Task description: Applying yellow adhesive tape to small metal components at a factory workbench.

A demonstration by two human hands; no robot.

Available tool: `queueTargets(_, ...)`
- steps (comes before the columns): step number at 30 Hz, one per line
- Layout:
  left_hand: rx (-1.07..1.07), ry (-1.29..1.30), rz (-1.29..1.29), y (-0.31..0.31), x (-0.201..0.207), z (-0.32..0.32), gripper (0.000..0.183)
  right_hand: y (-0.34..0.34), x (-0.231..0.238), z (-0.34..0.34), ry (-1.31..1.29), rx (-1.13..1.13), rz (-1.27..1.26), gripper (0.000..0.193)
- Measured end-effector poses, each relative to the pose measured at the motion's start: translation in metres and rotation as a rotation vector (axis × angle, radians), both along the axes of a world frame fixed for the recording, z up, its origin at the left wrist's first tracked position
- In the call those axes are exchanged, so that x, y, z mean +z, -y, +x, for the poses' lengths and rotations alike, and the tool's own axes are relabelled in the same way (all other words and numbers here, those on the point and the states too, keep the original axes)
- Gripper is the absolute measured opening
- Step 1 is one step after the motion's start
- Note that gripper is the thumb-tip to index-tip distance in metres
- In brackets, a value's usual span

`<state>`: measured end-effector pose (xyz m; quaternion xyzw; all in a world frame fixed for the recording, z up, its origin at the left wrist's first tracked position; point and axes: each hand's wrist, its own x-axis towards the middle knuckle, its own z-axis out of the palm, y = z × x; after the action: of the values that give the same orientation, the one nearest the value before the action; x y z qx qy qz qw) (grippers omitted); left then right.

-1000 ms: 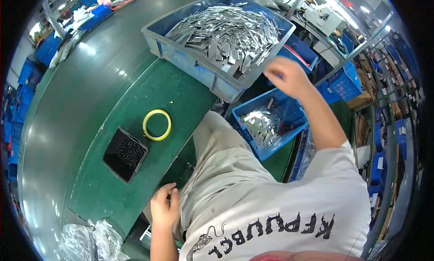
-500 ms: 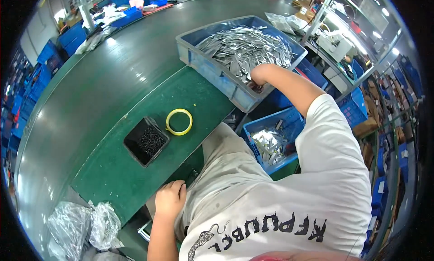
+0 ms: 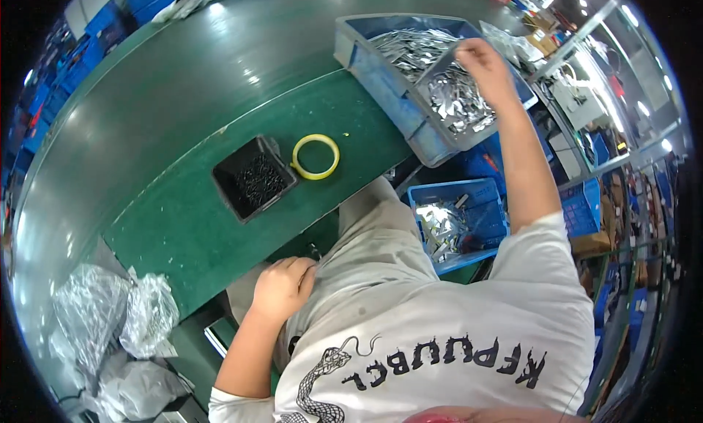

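Note:
My left hand (image 3: 284,285) rests on my thigh below the green table edge, fingers lying loosely with nothing seen in them. My right hand (image 3: 483,68) is over the large blue bin (image 3: 377,79) at the far right, its fingers curled beside the top of a grey edge (image 3: 439,62) that crosses the bin. Whatever the fingers hold, if anything, cannot be made out. Flat silvery metal strips (image 3: 410,49) lie left of that edge. To its right is a heap of shiny metal pieces (image 3: 461,101), partly hidden by my hand and wrist.
On the green table (image 3: 183,196) stand a black box of small dark screw-like parts (image 3: 260,181) and a yellow tape roll (image 3: 337,159). A smaller blue crate (image 3: 494,236) with metal parts sits right of my legs. Clear plastic bags (image 3: 91,306) lie at lower left.
My right hand has moved from the bin's near right corner toward its far side. The grey edge and shiny pieces now show. The whole view has shifted; my left hand stays on my thigh.

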<state>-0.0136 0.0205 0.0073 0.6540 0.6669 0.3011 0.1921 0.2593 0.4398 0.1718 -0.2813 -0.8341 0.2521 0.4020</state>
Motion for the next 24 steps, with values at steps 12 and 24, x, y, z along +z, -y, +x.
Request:
queueTargets(12, 0.048, 0.981, 0.092, 0.014, 0.008, 0.028, 0.036, 0.278, -0.128, -0.128, 0.092, 0.767, -1.006, 0.009)
queueTargets(24, 0.389, 1.249, 0.054, 0.01, 0.011, 0.024, 0.013, 0.202, -0.174, -0.141, 0.458, 0.126, 0.304, 0.02)
